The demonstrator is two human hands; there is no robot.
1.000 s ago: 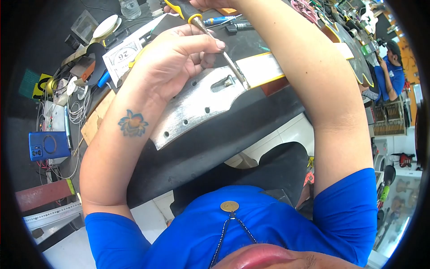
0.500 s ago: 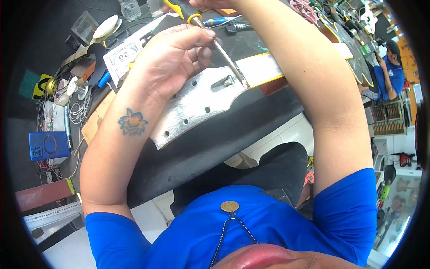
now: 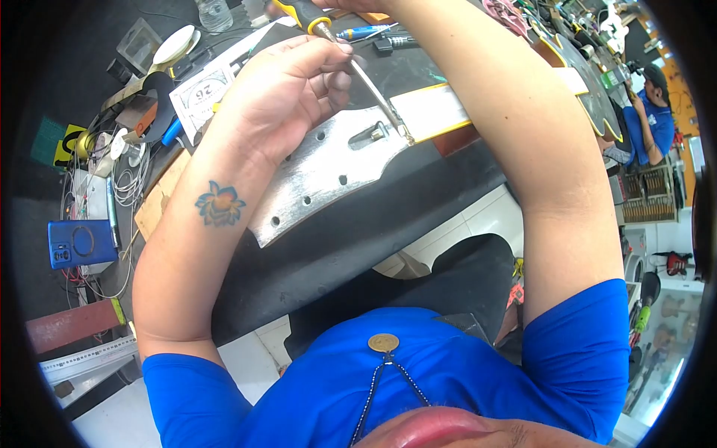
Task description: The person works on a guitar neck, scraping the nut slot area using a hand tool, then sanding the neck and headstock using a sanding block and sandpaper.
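My left hand (image 3: 295,82) pinches the steel shaft of a screwdriver (image 3: 366,81) with a yellow-and-black handle, thumb and forefinger on the shaft, the other fingers curled. The screwdriver slants down to the right, its tip at the nut end of a guitar neck (image 3: 328,175). This neck has a silvery headstock with several tuner holes, a slot with a rod end in it, and a pale fretboard face (image 3: 429,112) edged in yellow. At the top edge my right hand (image 3: 362,4) is mostly cut off, near the handle; its fingers are hidden.
A black-topped bench (image 3: 358,216) carries the neck. On the left are a blue phone (image 3: 82,243), coiled wires (image 3: 134,175), a white spool (image 3: 175,46) and a printed paper (image 3: 202,97). Pens (image 3: 366,33) lie beyond. A co-worker in blue (image 3: 653,123) is at far right.
The screwdriver and my left hand have shifted very slightly up and left in view, along with the neck. The left-hand pinch on the shaft is unchanged.
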